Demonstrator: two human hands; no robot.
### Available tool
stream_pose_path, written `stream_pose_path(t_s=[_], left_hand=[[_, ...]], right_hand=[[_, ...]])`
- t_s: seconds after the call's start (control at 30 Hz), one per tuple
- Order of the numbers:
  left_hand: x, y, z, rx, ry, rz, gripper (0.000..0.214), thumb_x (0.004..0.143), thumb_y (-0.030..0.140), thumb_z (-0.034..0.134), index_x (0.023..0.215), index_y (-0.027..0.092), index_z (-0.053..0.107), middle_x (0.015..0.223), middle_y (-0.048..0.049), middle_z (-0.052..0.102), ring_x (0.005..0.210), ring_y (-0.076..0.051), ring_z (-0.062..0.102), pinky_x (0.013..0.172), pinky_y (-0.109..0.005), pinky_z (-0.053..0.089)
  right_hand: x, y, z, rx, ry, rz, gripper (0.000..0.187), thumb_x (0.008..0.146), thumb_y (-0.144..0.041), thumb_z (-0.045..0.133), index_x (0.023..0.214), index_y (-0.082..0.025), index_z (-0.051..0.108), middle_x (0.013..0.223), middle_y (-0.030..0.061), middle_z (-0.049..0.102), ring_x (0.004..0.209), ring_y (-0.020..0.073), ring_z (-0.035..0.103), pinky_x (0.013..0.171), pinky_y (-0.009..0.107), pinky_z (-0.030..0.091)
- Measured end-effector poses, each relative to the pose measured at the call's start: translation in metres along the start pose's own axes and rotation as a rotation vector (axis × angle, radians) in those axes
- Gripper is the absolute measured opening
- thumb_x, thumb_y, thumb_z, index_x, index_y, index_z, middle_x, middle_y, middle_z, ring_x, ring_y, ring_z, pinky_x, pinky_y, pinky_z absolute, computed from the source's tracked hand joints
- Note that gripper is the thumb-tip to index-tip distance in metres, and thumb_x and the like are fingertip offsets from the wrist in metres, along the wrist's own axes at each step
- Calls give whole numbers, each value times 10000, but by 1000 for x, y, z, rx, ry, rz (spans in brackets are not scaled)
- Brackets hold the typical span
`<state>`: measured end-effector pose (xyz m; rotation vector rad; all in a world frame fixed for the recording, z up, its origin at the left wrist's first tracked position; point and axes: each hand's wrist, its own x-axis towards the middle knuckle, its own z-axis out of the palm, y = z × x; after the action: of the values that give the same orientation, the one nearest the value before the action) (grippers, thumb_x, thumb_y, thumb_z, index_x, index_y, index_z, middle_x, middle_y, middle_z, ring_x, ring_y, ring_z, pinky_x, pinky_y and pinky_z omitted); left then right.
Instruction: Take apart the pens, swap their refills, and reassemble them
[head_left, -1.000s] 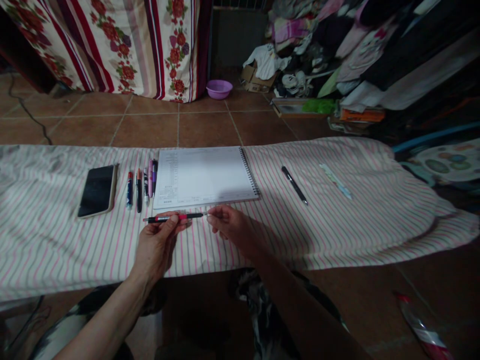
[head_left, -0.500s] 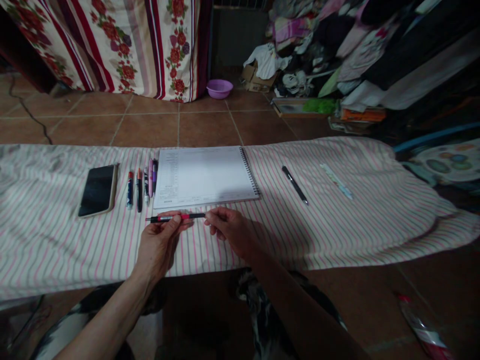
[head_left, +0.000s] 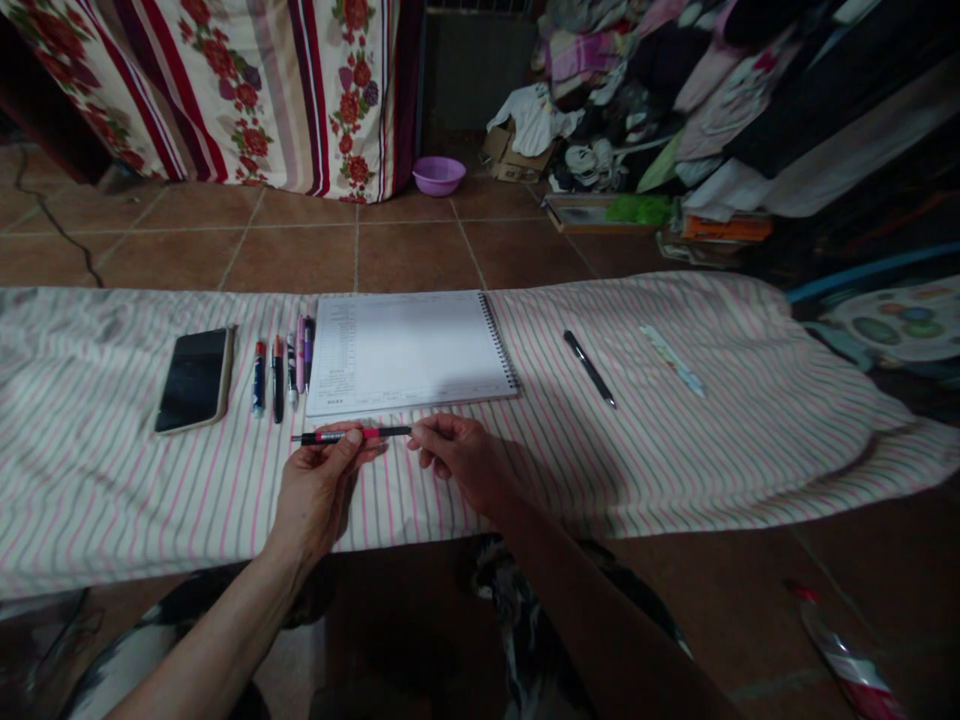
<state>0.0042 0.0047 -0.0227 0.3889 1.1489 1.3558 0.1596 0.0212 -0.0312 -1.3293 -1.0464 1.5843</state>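
- The red-and-black pen (head_left: 372, 433) is just below the middle of the frame, held between the two hands, with its long axis running nearly level from left to right. I can't tell whether any of it touches the cloth underneath.
- The left hand (head_left: 319, 490) is clamped on the pen's barrel, thumb on the near side and fingers behind. A black length sticks out to the left of that grip, and a red-then-black length points right, straight at the other hand.
- The right hand (head_left: 459, 452) has its thumb and fingertips together on the pen's right end, so it is the nearer hand to that end. They cover the very tip, and from here I can't see how it sits between them.
- So both grips are in line along the pen's axis, near each other but apart, with a short stretch of barrel showing between.
- Just above the hands lies the spiral notebook (head_left: 427, 350), open to a pale page, its coil on the right edge.
- Left of it, a row of pens (head_left: 278, 380) lies close together, with the phone (head_left: 196, 380) further left.
- To the right, well apart from both hands, a black pen (head_left: 590, 370) slants on the striped cloth (head_left: 697, 450).
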Motion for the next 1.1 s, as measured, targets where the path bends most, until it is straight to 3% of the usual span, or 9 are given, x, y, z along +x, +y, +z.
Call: stream_pose_path(t_s=[0.33,0.93,1.1], left_hand=[[0,1,2,-20,4,-3,207,563,158,790,717,104,662,661,-52,704,614,-152,677,650,-205,560],[-5,5,1,47,-59,-110,267,593,121,763,837,96,658,741,-81,711,743,-196,687,687,-250,563],[-7,5,2,68,-66,-91,425,577,160,781,969,131,618,762,-65,705,759,-193,680,717,-284,552]], right_hand=[[0,0,0,20,-8,9,203,731,-350,597,717,-147,603,706,21,642,512,67,532,373,157,310],[3,1,-2,119,59,51,223,649,-354,669,666,-142,600,619,14,627,444,49,462,363,162,269],[3,0,-2,136,66,64,231,638,-356,679,664,-141,600,616,14,632,451,51,476,368,164,270]])
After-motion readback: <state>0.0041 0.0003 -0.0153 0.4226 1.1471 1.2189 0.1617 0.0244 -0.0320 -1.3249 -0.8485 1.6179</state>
